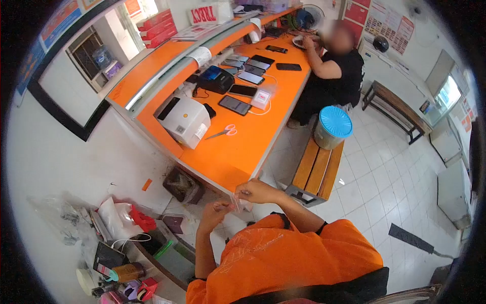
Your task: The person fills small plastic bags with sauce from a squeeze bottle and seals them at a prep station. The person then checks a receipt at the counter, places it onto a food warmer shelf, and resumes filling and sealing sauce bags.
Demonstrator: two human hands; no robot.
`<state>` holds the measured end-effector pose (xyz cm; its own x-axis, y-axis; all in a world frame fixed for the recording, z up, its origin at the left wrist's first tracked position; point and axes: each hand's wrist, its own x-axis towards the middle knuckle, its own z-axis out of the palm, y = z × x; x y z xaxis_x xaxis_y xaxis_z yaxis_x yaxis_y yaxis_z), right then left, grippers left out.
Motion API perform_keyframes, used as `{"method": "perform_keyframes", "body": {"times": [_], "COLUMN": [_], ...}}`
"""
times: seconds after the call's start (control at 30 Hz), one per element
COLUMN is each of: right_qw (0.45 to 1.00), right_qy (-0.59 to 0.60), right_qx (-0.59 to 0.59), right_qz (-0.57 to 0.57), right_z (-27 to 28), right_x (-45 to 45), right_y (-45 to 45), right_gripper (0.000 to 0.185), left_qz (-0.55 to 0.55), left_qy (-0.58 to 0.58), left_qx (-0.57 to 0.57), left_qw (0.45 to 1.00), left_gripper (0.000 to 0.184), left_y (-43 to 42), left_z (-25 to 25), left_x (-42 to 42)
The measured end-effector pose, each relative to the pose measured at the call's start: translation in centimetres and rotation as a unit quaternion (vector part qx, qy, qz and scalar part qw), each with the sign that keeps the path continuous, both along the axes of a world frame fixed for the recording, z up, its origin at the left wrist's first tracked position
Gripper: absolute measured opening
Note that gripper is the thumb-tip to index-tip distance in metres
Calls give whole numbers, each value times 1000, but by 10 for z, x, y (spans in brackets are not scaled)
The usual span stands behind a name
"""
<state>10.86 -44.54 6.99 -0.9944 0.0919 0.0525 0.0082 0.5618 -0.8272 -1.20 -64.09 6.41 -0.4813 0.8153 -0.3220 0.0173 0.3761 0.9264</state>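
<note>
Just off the near corner of the orange counter (223, 164), my left hand (214, 212) and my right hand (257, 192) are close together with fingers pinched. A thin piece of clear plastic (236, 203) stretches between them, gripped by both; its exact kind is too small to make out. On the counter beyond lie scissors (223, 132) with pinkish handles, beside a white label printer (183, 121).
Several phones, one a dark phone (235, 105), and a black printer (215, 79) are farther along the counter. A seated person (334, 68) is at its right side. A bench (316, 169) bears a blue-lidded container (334, 126). A bin (182, 185) stands below the counter.
</note>
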Motion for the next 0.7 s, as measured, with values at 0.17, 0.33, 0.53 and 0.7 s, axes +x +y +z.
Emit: {"method": "perform_keyframes", "body": {"times": [0.17, 0.33, 0.53, 0.7], "right_qw": [921, 983, 963, 953], "right_qy": [241, 133, 23, -63], "right_qx": [242, 20, -265, -295], "right_qz": [-188, -127, -45, 30], "right_z": [2, 6, -29, -9], "right_x": [-4, -10, -16, -6], "right_y": [-20, -41, -45, -28], "right_gripper": [24, 27, 20, 21], "left_qz": [61, 135, 156, 125], "left_qy": [-15, 44, -63, -157], "left_qx": [80, 108, 197, 199], "left_qw": [995, 984, 966, 959], "left_gripper": [20, 20, 14, 14], "left_y": [-3, -5, -6, -2], "left_z": [-29, -26, -6, -3], "left_x": [5, 23, 34, 34]}}
